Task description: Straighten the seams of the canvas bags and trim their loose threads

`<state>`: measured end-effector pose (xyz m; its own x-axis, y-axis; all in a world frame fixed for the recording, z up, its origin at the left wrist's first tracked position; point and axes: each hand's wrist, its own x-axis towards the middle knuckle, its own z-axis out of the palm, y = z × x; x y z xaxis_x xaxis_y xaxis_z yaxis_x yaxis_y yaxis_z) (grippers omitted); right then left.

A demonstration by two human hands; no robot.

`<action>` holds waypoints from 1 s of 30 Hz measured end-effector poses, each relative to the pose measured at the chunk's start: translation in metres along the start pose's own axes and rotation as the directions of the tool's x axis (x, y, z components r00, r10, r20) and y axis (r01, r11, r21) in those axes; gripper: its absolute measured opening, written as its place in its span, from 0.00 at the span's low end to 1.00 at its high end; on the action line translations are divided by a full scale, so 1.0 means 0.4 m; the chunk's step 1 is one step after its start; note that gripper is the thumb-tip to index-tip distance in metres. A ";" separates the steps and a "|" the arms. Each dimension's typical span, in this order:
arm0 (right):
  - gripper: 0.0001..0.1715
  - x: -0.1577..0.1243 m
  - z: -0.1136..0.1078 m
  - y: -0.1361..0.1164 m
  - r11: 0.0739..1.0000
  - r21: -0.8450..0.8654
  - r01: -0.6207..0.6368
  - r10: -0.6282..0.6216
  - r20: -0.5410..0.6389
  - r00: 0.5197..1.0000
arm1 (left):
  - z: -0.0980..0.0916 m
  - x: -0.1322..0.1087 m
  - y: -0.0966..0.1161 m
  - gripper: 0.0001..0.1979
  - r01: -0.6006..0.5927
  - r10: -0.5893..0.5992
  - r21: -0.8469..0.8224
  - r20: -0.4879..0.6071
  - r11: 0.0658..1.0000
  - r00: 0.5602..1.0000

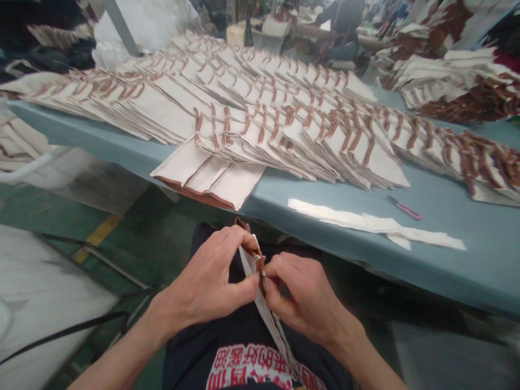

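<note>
Over my lap, in front of a dark apron (195, 336) with red and white lettering, I hold a cream fabric piece with brown edging (268, 314). My left hand (211, 273) pinches its brown edge between thumb and fingers. Close beside it, my right hand (304, 292) grips the same edge, thumb and forefinger pressed together. The piece hangs down between both hands, seen nearly edge-on. Just beyond, a similar cream piece with brown trim (211, 179) lies flat at the table edge, partly overhanging it.
Rows of overlapping cream and brown fabric pieces (260, 130) cover much of the blue-topped table (276, 189). White strips (374, 222) and small pink-handled snips (404, 207) lie at the right. A tall fabric pile (459, 81) stands far right. A person (345, 27) sits in the background.
</note>
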<state>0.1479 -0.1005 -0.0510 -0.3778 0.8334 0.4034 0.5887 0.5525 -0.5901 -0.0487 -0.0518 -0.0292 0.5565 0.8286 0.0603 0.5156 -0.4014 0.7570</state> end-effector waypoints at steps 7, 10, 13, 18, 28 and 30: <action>0.10 -0.005 0.005 -0.002 0.998 -0.043 0.041 -0.040 0.028 0.999 | -0.010 -0.001 -0.012 0.03 0.021 -0.014 -0.048 0.136 0.999 0.991; 0.10 0.004 0.009 -0.001 1.000 -0.027 -0.006 0.007 0.051 0.999 | -0.012 0.002 -0.019 0.06 0.171 -0.106 -0.260 0.247 0.950 0.963; 0.10 0.014 0.010 -0.001 0.981 0.095 -0.167 0.160 0.071 0.984 | -0.005 0.001 -0.026 0.07 0.267 -0.159 -0.417 0.277 0.869 0.948; 0.12 0.025 0.008 -0.001 0.951 0.162 -0.263 0.249 0.101 0.963 | 0.019 -0.005 -0.020 0.07 0.275 -0.217 -0.420 0.180 0.865 0.959; 0.07 0.008 0.049 -0.015 0.937 0.058 -0.346 0.346 0.015 0.938 | 0.026 0.005 -0.019 0.10 0.322 -0.260 -0.381 0.206 0.867 0.943; 0.07 0.003 0.064 -0.018 0.911 0.100 -0.399 0.400 0.014 0.916 | 0.025 -0.002 -0.023 0.10 0.297 -0.253 -0.329 0.169 0.897 0.953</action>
<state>0.1250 -0.1033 -0.0641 -0.1208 0.9849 0.1237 0.6158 0.1722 -0.7689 -0.0471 -0.0527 -0.0427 0.5099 0.8248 -0.2442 0.4133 0.0142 0.9105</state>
